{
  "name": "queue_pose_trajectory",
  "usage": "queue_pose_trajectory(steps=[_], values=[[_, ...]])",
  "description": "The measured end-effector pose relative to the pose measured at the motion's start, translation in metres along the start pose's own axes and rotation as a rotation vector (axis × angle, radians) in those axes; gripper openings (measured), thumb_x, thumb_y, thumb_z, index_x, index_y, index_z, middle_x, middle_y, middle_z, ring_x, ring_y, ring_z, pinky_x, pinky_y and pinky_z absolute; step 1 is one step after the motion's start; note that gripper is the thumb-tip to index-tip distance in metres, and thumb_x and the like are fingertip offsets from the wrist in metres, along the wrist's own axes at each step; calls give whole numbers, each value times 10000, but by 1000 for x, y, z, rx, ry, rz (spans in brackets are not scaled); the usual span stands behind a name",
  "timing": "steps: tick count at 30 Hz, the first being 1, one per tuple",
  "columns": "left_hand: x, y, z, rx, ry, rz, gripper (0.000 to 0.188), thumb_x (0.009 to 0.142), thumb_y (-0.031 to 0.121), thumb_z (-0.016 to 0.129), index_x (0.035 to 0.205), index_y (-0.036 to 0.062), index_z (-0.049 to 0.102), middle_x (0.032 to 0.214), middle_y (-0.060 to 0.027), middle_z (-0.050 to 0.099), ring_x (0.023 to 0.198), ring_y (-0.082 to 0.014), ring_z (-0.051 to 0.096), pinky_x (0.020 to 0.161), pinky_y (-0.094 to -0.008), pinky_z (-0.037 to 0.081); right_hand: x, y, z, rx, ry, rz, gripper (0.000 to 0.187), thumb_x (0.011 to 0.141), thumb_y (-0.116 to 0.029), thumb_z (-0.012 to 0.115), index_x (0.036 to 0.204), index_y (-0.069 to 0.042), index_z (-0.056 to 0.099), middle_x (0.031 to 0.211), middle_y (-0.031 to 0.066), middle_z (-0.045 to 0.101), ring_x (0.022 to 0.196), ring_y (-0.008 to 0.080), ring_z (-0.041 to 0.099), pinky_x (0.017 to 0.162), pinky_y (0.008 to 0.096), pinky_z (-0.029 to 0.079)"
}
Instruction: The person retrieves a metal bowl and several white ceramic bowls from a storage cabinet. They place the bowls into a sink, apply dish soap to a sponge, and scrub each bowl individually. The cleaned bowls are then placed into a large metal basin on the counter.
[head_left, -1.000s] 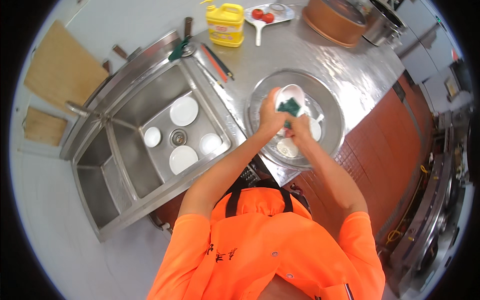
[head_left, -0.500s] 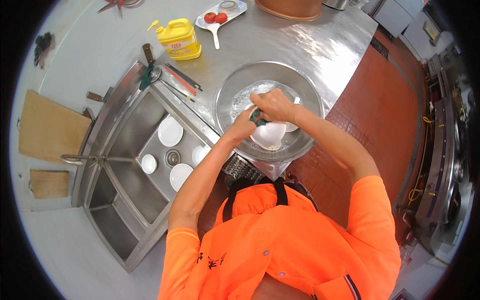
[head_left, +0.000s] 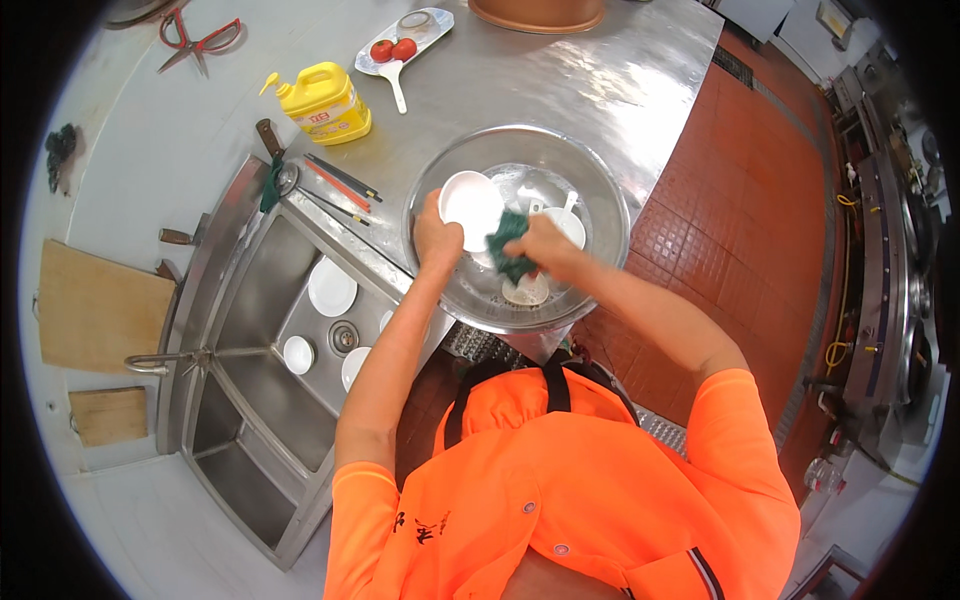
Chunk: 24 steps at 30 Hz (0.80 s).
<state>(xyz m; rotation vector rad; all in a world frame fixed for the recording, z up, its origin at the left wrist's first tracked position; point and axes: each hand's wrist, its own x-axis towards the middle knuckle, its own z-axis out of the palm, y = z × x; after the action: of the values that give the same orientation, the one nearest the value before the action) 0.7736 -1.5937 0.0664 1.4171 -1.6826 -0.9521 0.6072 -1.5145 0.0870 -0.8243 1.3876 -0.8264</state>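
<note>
Over a large steel basin [head_left: 420,200] on the metal counter, my left hand [head_left: 437,235] is closed on the rim of a white bowl [head_left: 470,208], whose inside faces up. My right hand [head_left: 545,248] grips a dark green scouring pad [head_left: 510,245], just right of the bowl; some motion blur softens it. Beneath and beside my right hand, a white soup spoon [head_left: 570,203] and other white dishes [head_left: 566,228] sit in the basin, along with a pale dish [head_left: 527,291] at its near side. Suds and water cover part of the basin floor.
Left is a steel sink [head_left: 262,290] holding several white dishes [head_left: 332,288]. Behind it lie chopsticks [head_left: 335,183] and a ladle [head_left: 288,178]. A yellow jug with a pump [head_left: 325,105] and a tray with tomatoes [head_left: 435,25] stand farther back. Red tiled floor [head_left: 690,220] lies right.
The bowl has turned from showing its outside to showing its inside and moved up-left with my left hand. My right hand has drawn apart toward the right, the green pad now in plain sight.
</note>
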Motion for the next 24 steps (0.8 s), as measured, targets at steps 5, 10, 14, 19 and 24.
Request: queue_pose_trajectory(steps=[5,10,14,19,24], values=[[14,41,9,98,-66,-137,545,679,-1,457,1220,52,492,1110,-268,537,968,-434,566,738,-430,543,66,-1,-74,-945,558,-337,195,759,-83,528,897,44,582,825,244,634,698,347,656,576,441,521],[33,17,28,397,-37,-40,539,725,38,477,1261,66,433,1122,-291,484,991,-469,527,867,-481,443,98,11,-73,-1246,698,-497,144,769,-106,522,860,-35,609,822,212,643,700,348,654,631,455,524],[32,13,34,443,-22,-43,526,735,48,480,1259,77,436,1115,-316,480,963,-484,531,875,-484,427,114,28,-63,-1135,412,-371,240,740,-130,582,968,-59,609,877,190,654,780,381,628,700,473,497],[30,37,28,-162,-134,-328,516,677,0,431,1178,57,543,1059,-223,567,854,-341,620,589,-410,577,81,-15,-37,-693,466,-583,245,745,-174,649,963,-65,625,873,184,656,846,386,610,704,463,477],[33,23,25,-431,-251,-429,465,722,12,443,1173,56,546,983,-130,557,790,-284,601,463,-425,580,84,-9,-32,-1168,344,-946,229,702,-83,617,930,-78,640,796,164,655,748,351,633,635,468,482]])
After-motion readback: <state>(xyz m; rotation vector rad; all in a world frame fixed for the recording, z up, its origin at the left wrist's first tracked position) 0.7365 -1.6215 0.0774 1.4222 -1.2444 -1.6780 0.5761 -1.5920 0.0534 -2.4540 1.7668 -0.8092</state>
